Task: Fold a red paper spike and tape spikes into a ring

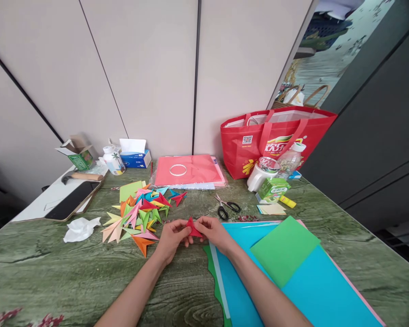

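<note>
Red paper is pinched between the left hand and right hand, mid-fold; a firm crease seems called for.

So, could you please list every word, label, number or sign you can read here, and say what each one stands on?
Nothing reads with certainty.
Red shopping bag: white brand lettering, roughly "KV...", blurred; beside it a QR code, not scannable.
Small green carton: label print too small.
Blue tissue box: print too small.
Open green-and-white box: print blurred.
White bottle: a palm picture, no readable words.
</note>
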`<state>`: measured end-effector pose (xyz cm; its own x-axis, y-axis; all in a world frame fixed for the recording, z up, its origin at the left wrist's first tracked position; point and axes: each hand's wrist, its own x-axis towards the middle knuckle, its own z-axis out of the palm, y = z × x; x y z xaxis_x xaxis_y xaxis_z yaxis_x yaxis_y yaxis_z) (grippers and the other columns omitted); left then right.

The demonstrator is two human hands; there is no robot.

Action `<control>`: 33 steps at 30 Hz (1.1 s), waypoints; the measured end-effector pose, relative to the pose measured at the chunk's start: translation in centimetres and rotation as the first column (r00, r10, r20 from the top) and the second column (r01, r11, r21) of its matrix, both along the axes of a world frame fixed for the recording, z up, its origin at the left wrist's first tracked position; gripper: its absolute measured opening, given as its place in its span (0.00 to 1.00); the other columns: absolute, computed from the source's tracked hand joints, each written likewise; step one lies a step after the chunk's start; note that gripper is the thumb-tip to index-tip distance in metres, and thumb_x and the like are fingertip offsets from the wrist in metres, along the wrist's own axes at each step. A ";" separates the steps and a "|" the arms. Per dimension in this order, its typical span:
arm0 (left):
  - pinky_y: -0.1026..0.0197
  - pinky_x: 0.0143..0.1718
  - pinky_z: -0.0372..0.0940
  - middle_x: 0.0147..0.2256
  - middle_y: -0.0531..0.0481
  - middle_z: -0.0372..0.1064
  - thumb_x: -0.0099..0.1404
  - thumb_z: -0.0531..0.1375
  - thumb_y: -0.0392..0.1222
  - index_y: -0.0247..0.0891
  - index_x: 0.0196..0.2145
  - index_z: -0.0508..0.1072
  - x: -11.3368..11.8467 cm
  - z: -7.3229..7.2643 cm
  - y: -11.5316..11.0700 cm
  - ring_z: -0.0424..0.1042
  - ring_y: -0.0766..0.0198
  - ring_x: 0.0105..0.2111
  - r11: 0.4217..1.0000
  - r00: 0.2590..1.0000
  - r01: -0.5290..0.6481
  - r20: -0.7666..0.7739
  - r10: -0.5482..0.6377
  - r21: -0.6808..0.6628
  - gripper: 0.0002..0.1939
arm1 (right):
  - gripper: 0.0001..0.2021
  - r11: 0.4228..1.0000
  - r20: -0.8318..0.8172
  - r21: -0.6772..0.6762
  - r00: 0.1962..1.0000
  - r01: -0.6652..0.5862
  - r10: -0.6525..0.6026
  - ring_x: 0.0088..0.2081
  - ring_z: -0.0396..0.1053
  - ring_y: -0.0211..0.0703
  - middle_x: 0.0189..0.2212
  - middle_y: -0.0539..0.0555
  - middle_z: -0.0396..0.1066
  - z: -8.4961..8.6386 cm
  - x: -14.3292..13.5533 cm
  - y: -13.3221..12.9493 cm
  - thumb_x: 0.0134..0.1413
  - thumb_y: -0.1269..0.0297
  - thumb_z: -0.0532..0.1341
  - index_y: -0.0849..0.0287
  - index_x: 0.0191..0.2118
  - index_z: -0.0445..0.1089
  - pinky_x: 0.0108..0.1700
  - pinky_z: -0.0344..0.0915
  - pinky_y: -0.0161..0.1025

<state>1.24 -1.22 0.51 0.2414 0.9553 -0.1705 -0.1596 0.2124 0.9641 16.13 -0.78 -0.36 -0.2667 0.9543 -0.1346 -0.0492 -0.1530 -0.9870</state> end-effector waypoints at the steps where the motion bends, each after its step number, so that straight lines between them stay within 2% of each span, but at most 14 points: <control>1: 0.69 0.16 0.56 0.14 0.52 0.67 0.49 0.64 0.42 0.32 0.29 0.72 0.0 0.0 0.0 0.62 0.71 0.14 1.000 1.000 0.004 0.003 -0.004 0.002 0.11 | 0.18 1.000 -0.005 0.000 1.000 -0.002 0.002 0.19 0.58 0.32 0.18 0.46 0.63 0.1 0.0 0.0 0.43 0.48 0.61 0.60 0.24 0.66 0.23 0.57 0.32; 7: 0.68 0.17 0.59 0.15 0.50 0.69 0.49 0.65 0.42 0.30 0.32 0.72 0.1 0.0 -0.1 0.65 0.69 0.15 1.000 1.000 0.007 0.020 -0.006 -0.008 0.14 | 0.19 0.998 0.018 0.066 1.000 -0.002 0.001 0.19 0.56 0.32 0.16 0.46 0.62 0.1 -0.2 -0.1 0.44 0.48 0.60 0.61 0.22 0.64 0.22 0.53 0.32; 13: 0.68 0.17 0.62 0.16 0.52 0.69 0.47 0.66 0.41 0.31 0.31 0.70 0.3 0.2 0.0 0.67 0.68 0.16 0.997 0.996 -0.073 0.059 0.074 -0.016 0.15 | 0.19 0.995 -0.005 0.029 0.995 0.097 -0.097 0.21 0.59 0.34 0.19 0.48 0.64 -0.2 -0.8 -0.1 0.42 0.46 0.59 0.61 0.24 0.65 0.23 0.58 0.33; 16: 0.67 0.19 0.64 0.18 0.53 0.69 0.48 0.66 0.41 0.32 0.30 0.68 0.3 0.2 0.1 0.69 0.68 0.17 0.993 0.989 -0.120 0.082 0.121 -0.017 0.14 | 0.17 0.990 -0.089 0.024 0.987 0.136 -0.133 0.23 0.62 0.35 0.22 0.47 0.64 -0.1 -0.9 -0.1 0.40 0.49 0.63 0.59 0.26 0.62 0.25 0.61 0.34; 19: 0.64 0.21 0.67 0.19 0.52 0.70 0.47 0.66 0.42 0.33 0.29 0.67 0.3 0.2 0.0 0.71 0.65 0.19 0.993 0.990 -0.119 0.070 0.121 -0.021 0.15 | 0.17 0.978 -0.114 0.100 0.979 0.182 -0.170 0.24 0.61 0.34 0.22 0.46 0.64 -0.1 -0.8 -0.1 0.35 0.57 0.67 0.58 0.24 0.58 0.27 0.61 0.33; 24: 0.60 0.25 0.71 0.21 0.52 0.71 0.46 0.67 0.43 0.33 0.29 0.66 0.5 0.1 -0.3 0.73 0.62 0.21 0.992 0.992 -0.119 0.032 0.120 -0.038 0.17 | 0.14 0.943 -0.053 0.194 0.963 0.269 -0.264 0.20 0.57 0.32 0.17 0.43 0.58 -0.4 -0.8 -0.1 0.39 0.59 0.64 0.58 0.22 0.58 0.23 0.55 0.31; 27: 0.60 0.25 0.71 0.22 0.52 0.71 0.46 0.67 0.43 0.33 0.29 0.66 0.6 0.1 -0.4 0.74 0.62 0.21 0.993 0.992 -0.118 0.030 0.119 -0.028 0.17 | 0.11 0.940 -0.068 0.195 0.960 0.281 -0.273 0.22 0.62 0.34 0.20 0.45 0.63 -0.5 -1.0 -0.1 0.40 0.61 0.64 0.58 0.25 0.60 0.25 0.58 0.32; 30: 0.59 0.25 0.72 0.23 0.53 0.71 0.46 0.67 0.43 0.34 0.29 0.65 0.7 0.2 -0.4 0.74 0.62 0.21 0.995 0.995 -0.102 0.014 0.102 -0.014 0.17 | 0.13 0.963 -0.111 0.116 0.966 0.244 -0.232 0.27 0.68 0.38 0.25 0.49 0.70 -0.4 -1.1 -0.2 0.39 0.61 0.64 0.58 0.32 0.63 0.29 0.63 0.34; 33: 0.59 0.25 0.71 0.24 0.52 0.71 0.49 0.65 0.46 0.34 0.30 0.65 0.8 0.4 -0.4 0.74 0.61 0.22 0.998 0.998 -0.067 0.006 0.067 -0.010 0.16 | 0.13 0.971 -0.123 0.064 0.968 0.229 -0.220 0.27 0.69 0.39 0.26 0.50 0.72 -0.2 -0.8 0.0 0.37 0.60 0.65 0.59 0.31 0.66 0.30 0.65 0.35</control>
